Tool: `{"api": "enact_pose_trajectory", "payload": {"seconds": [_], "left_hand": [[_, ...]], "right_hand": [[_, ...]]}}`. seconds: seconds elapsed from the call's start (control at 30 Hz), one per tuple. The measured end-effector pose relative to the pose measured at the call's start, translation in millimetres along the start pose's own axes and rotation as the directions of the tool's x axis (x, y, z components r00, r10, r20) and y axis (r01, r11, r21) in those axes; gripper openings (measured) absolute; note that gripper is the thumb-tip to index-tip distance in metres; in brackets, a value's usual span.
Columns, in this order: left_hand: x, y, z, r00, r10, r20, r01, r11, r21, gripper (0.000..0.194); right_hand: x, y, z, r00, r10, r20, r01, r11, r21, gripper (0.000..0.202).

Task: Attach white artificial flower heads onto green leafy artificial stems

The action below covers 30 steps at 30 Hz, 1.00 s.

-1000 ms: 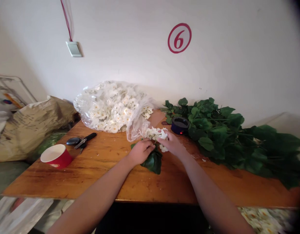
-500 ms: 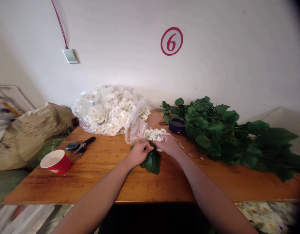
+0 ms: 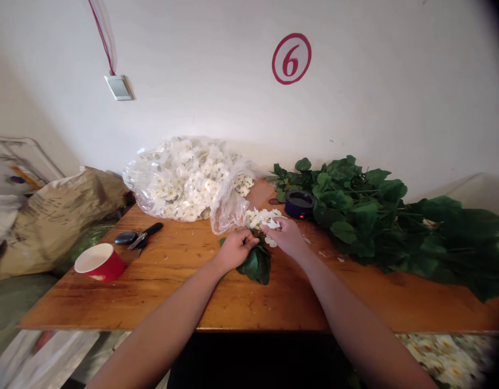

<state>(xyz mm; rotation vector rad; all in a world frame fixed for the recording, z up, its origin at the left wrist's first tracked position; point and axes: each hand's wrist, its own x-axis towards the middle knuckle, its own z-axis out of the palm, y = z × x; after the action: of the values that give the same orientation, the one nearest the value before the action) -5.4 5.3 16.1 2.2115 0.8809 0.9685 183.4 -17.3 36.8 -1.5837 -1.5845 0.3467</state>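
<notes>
My left hand (image 3: 238,248) is closed around the stem end of a green leaf sprig (image 3: 255,263), whose broad leaves hang toward me over the table. Just to its right, the fingers of my right hand (image 3: 287,235) pinch a white artificial flower (image 3: 271,222). A small heap of white flowers (image 3: 255,217) lies on the wood directly beyond both hands. The stem in my left fingers is mostly hidden. Behind the right hand stands a round dark blue pot (image 3: 299,204) with a red light on its front.
A clear plastic bag of white flowers (image 3: 184,181) lies against the wall. Leafy green stems (image 3: 366,216) spread over the right side. On the left of the wooden table (image 3: 164,292) are a red paper cup (image 3: 105,267) and black-handled pliers (image 3: 146,236).
My right hand has drawn slightly away from the left, with a white flower in its fingers. The left hand keeps its hold on the leaf sprig. The view has shifted a little.
</notes>
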Motion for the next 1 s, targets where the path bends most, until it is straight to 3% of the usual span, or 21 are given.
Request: {"api": "enact_pose_trajectory", "payload": {"seconds": [0.73, 1.0], "left_hand": [[0.5, -4.2, 0.2, 1.0, 0.025, 0.004, -0.025, 1.0, -0.015, 0.031], [0.4, -2.8, 1.0, 0.999, 0.038, 0.003, -0.038, 0.999, -0.002, 0.03]], "right_hand": [[-5.2, -5.9, 0.1, 0.996, -0.049, 0.074, 0.051, 0.998, -0.023, 0.036], [-0.1, 0.1, -1.3, 0.986, -0.016, 0.168, 0.011, 1.0, 0.029, 0.034]]}}
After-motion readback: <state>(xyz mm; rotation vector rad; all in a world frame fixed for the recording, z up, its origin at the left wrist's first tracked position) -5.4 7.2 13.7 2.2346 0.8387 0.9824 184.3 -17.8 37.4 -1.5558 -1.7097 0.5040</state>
